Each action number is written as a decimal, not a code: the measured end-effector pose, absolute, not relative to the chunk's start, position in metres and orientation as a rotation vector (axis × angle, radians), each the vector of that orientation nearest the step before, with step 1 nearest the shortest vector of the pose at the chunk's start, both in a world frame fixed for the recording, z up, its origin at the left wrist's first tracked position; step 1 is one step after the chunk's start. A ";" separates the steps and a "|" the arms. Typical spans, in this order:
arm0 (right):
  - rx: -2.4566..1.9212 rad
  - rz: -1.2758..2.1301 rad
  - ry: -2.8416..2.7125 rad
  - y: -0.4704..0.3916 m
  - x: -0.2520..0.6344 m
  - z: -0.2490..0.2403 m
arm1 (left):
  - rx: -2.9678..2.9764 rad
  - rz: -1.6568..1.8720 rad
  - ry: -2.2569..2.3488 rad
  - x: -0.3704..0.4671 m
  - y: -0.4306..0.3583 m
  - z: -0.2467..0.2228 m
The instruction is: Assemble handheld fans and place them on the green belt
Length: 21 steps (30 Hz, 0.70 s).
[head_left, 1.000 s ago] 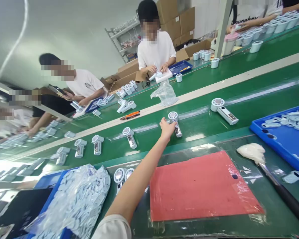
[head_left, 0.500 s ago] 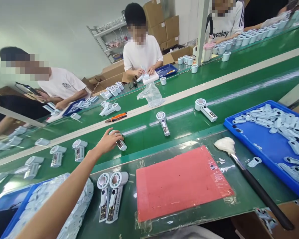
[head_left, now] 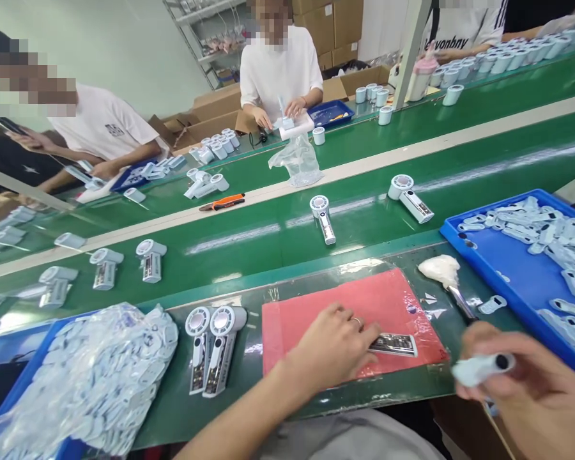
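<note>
On the red mat (head_left: 297, 319), my left hand (head_left: 335, 345) is closed over the head end of a handheld fan (head_left: 397, 344); its handle with exposed circuitry points right. My right hand (head_left: 531, 383), blurred at the lower right, grips a small light-blue cover (head_left: 482, 369) and also seems to have the black handle of a spatula (head_left: 461, 303) in its fingers. White paste (head_left: 439, 271) coats the spatula's tip. Two fans (head_left: 222, 348) lie side by side left of the mat.
A blue tray (head_left: 512, 268) of covers stands at the right, a bag of covers (head_left: 110, 364) at the left. Several fans (head_left: 152, 260) lie on the green conveyor (head_left: 259, 246), with orange pliers (head_left: 227, 202) beyond. People work across the belt.
My left hand has brought a fan from the conveyor onto the red mat. My right hand has come into view with a cover, and the view has shifted slightly.
</note>
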State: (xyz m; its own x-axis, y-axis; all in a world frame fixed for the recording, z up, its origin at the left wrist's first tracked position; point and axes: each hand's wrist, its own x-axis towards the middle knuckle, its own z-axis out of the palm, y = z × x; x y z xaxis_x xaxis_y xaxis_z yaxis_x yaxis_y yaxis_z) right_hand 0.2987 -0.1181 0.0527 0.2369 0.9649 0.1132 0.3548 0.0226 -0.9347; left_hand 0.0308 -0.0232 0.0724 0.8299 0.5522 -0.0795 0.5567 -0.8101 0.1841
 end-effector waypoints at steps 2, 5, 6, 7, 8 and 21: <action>-1.412 0.965 -1.332 -0.111 0.272 0.053 | 2.770 -0.006 0.909 0.033 -0.031 0.063; -1.499 0.940 -1.483 -0.103 0.248 0.047 | 2.639 0.121 1.019 0.019 -0.037 0.054; -1.533 0.866 -1.528 -0.101 0.244 0.045 | 2.577 0.176 1.048 0.012 -0.039 0.051; -1.547 0.791 -1.572 -0.100 0.240 0.044 | 2.517 0.226 1.068 0.006 -0.040 0.049; -1.542 0.725 -1.613 -0.098 0.238 0.043 | 2.471 0.271 1.073 0.002 -0.043 0.046; -1.473 1.020 -1.148 -0.096 0.207 0.059 | 1.927 1.055 1.192 0.030 -0.079 0.052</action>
